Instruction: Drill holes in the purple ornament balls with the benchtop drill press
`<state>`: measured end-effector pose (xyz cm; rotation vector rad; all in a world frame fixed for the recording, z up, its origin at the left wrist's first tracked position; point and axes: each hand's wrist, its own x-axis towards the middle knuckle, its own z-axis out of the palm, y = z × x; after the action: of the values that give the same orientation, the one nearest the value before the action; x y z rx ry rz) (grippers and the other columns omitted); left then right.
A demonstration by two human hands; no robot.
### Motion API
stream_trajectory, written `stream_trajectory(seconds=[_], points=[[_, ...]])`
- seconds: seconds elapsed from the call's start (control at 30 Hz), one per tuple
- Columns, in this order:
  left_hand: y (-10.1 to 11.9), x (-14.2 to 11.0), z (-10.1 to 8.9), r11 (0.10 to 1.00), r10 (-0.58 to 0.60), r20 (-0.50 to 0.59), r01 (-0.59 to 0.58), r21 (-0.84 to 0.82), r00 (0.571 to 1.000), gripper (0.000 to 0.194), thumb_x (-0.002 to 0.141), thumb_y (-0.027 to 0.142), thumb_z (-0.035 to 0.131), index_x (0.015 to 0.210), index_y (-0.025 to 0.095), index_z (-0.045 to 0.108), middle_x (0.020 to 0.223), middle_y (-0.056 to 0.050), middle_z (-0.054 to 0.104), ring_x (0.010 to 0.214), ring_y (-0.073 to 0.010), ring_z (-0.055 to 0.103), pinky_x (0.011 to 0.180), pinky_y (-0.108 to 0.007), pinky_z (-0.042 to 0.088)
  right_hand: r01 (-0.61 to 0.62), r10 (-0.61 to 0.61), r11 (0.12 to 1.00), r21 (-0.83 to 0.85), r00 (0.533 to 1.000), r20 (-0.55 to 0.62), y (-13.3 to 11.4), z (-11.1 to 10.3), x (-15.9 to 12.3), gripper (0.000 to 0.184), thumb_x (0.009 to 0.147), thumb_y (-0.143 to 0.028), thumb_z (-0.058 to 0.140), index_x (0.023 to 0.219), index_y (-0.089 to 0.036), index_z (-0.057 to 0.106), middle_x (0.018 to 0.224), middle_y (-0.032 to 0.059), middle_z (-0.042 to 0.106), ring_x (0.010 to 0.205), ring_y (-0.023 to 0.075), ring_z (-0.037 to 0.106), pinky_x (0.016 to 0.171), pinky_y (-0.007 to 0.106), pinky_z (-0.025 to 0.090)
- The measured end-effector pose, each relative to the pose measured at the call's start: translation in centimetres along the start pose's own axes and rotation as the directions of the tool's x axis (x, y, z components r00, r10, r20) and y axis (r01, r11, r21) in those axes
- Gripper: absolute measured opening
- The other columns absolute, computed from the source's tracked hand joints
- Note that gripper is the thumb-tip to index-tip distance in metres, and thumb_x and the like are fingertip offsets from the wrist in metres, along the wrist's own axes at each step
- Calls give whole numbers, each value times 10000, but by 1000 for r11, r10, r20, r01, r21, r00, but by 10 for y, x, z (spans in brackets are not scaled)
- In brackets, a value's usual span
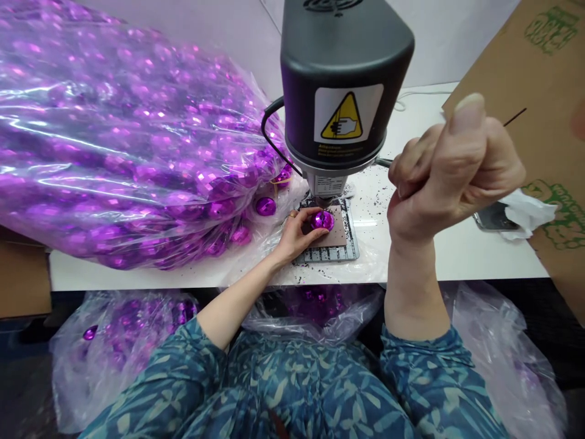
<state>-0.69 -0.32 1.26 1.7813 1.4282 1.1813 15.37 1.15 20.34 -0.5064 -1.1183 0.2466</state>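
Note:
My left hand (pixel 299 233) pinches a shiny purple faceted ornament (pixel 322 221) between thumb and fingers. The ornament rests on a flat brown board (pixel 338 235), over the slotted metal base (pixel 351 251) of a bench drill press. Directly above it hangs the black drill press head (pixel 342 79), which bears a yellow hand-warning label. To the right of the head, my right hand (pixel 457 171) is raised and closed in a fist around the drill press lever (pixel 382 162). Most of that lever is covered by the fingers. The drill tip's contact with the ornament is hard to make out.
A large clear bag (pixel 137 140) full of purple ornaments fills the left. One loose ornament (pixel 265 206) lies beside it. Dark shavings speckle the white table (pixel 475 262). At right are a phone (pixel 493 216), tissue (pixel 530 213) and a cardboard box (pixel 525 73).

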Motion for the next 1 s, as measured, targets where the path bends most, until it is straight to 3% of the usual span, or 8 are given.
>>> stream_trajectory(seconds=[0.4,0.6,0.77,0.87,0.97,1.0], points=[[-2,-2,2,1000,8,-13,-8,-3,1000,535,834,460,890,1288,246,705,1121,-76,709,1024,-237,678,959,-404,559,230,-219,963,139,972,-87,25,-12,-22,590,975,-345,584,580,-152,191,428,-60,148,365,-6,246,386,168,266],[-1,-1,2,1000,2,-14,-2,-9,1000,530,835,482,884,1269,240,701,1115,-77,700,1014,-232,687,945,-396,574,392,-388,904,173,920,-60,38,-18,-28,420,965,-207,529,647,-154,260,449,-75,189,363,-16,228,399,149,278],[2,-2,0,1000,12,-4,-12,3,1000,502,838,451,889,1255,243,702,1098,-71,719,1020,-234,695,936,-393,576,451,-452,883,130,892,-24,49,-26,-36,429,967,-227,520,661,-163,227,408,-85,165,313,5,194,355,176,260],[3,-1,1,1000,12,-4,-12,1,1000,493,836,420,896,1251,239,702,1114,-69,725,1025,-232,696,946,-391,573,422,-422,902,97,906,-16,40,-24,-35,508,969,-255,537,629,-162,171,403,-69,144,310,20,208,347,214,221],[7,0,3,1000,9,-29,-9,8,1000,476,831,386,901,1237,237,703,1092,-62,726,996,-223,690,922,-379,568,268,-266,961,73,963,-29,21,-11,-16,549,976,-282,564,577,-171,204,432,-61,200,344,23,235,373,254,193],[9,-1,2,1000,14,-52,-13,18,999,457,828,373,902,1217,235,705,1079,-60,728,989,-223,683,908,-376,563,163,-163,986,42,987,-5,15,-6,-7,560,975,-332,581,546,-179,256,435,-59,249,355,29,270,392,277,200]])
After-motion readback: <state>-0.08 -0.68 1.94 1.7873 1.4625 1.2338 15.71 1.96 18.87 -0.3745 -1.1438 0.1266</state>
